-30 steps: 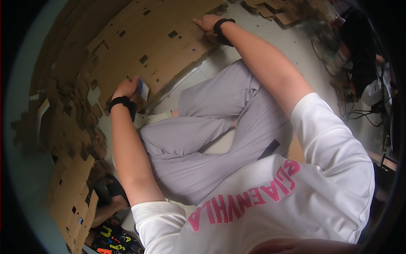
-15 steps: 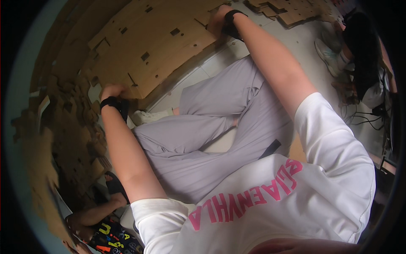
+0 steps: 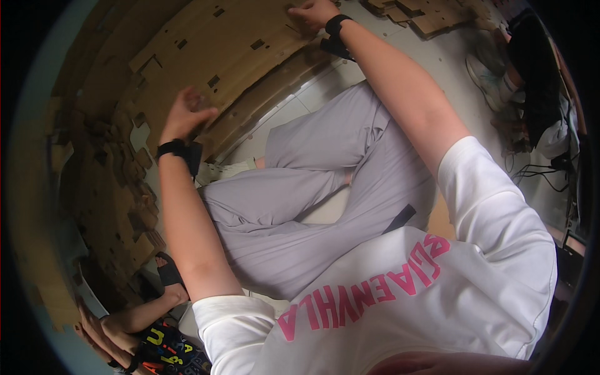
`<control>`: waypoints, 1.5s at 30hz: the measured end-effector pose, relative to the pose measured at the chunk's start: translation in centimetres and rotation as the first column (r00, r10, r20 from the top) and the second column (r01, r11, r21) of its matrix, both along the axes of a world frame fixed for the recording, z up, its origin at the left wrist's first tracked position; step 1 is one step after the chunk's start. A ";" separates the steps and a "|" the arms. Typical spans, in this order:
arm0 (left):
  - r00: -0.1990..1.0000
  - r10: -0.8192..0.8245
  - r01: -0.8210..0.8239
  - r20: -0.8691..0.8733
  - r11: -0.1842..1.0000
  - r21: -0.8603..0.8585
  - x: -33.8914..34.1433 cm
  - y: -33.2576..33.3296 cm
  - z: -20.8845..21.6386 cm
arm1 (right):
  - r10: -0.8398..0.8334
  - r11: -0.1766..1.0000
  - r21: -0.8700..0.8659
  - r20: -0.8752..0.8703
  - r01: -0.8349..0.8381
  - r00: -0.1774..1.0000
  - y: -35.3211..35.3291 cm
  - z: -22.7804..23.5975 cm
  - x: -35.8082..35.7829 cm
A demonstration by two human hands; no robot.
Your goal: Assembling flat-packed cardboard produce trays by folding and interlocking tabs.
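A large flat brown cardboard sheet (image 3: pixel 231 62) with small slots cut in it lies in front of my legs. Over its near left corner is my left hand (image 3: pixel 187 114), thumb and fingers apart and slightly blurred, with nothing held in it. At the sheet's right end, my right hand (image 3: pixel 314 15) has its fingers extended inward over the cardboard, loosely bent and apart. Whether these fingertips touch the surface I cannot tell. Black straps circle both wrists.
Cut cardboard pieces (image 3: pixel 115 169) pile up at the left, and more flat pieces (image 3: pixel 431 15) lie at the far right. Another person's arm (image 3: pixel 140 312) shows at lower left. A person's shoe (image 3: pixel 484 81) and black cables (image 3: pixel 547 172) are on the right.
My left hand has come off the sheet's left corner, moving up and inward with its fingers spreading. My right hand has shifted left from the right edge. The sheet's near edge looks slightly shifted.
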State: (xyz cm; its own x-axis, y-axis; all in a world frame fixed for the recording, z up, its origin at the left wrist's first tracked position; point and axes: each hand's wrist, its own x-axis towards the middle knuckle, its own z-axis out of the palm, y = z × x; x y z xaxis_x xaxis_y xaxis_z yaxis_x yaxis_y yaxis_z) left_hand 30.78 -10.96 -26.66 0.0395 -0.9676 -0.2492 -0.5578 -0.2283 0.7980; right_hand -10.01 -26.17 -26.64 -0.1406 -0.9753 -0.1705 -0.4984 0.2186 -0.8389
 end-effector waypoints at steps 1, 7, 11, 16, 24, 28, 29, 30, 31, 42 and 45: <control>0.964 -0.202 0.209 0.170 0.978 -0.025 -1.2 0.4 -1.1 | 0.086 0.993 -0.075 -0.064 -0.091 0.994 0.1 -0.2 0.3; 0.761 -0.340 0.391 0.553 0.920 0.028 -2.7 0.0 -3.8 | 0.514 0.840 -0.052 -0.241 -0.540 0.823 0.0 -2.4 0.3; 0.809 -0.286 0.332 0.513 0.943 0.003 -1.8 -0.3 -4.0 | 0.811 0.544 0.183 -0.364 -0.819 0.458 -0.1 -3.8 0.6; 0.923 -0.187 0.202 0.336 0.979 -0.009 0.7 -1.2 -6.1 | 0.739 0.604 0.112 -0.448 -0.789 0.502 -1.1 -5.1 0.8; 0.961 0.270 -0.260 -0.054 0.955 0.144 5.7 -2.2 -8.2 | 0.549 0.792 -0.049 -0.376 -0.608 0.746 -1.9 -6.0 1.0; 0.969 0.220 -0.219 0.109 0.976 -0.018 5.4 -2.5 -9.6 | 0.483 0.805 -0.112 -0.447 -0.582 0.753 -2.2 -7.3 1.8; 0.956 0.232 -0.215 0.182 0.971 -0.104 5.3 -2.9 -10.1 | 0.488 0.808 -0.107 -0.431 -0.580 0.759 -2.5 -7.7 2.1; 0.934 0.245 -0.207 0.259 0.964 -0.166 5.0 -3.2 -10.8 | 0.510 0.808 -0.074 -0.410 -0.585 0.756 -2.7 -8.2 2.3; 0.935 0.248 -0.203 0.254 0.961 -0.190 4.9 -3.4 -11.3 | 0.493 0.810 -0.105 -0.412 -0.577 0.767 -3.0 -8.7 2.5; 0.959 0.129 -0.157 0.254 0.983 0.096 3.5 -2.1 -4.5 | 0.337 0.941 0.072 -0.091 -0.331 0.937 -3.0 -5.4 2.0; 0.918 -0.148 0.061 0.369 0.970 0.237 1.8 -0.6 -2.6 | 0.358 0.923 0.187 -0.093 -0.337 0.929 -2.7 -4.2 0.4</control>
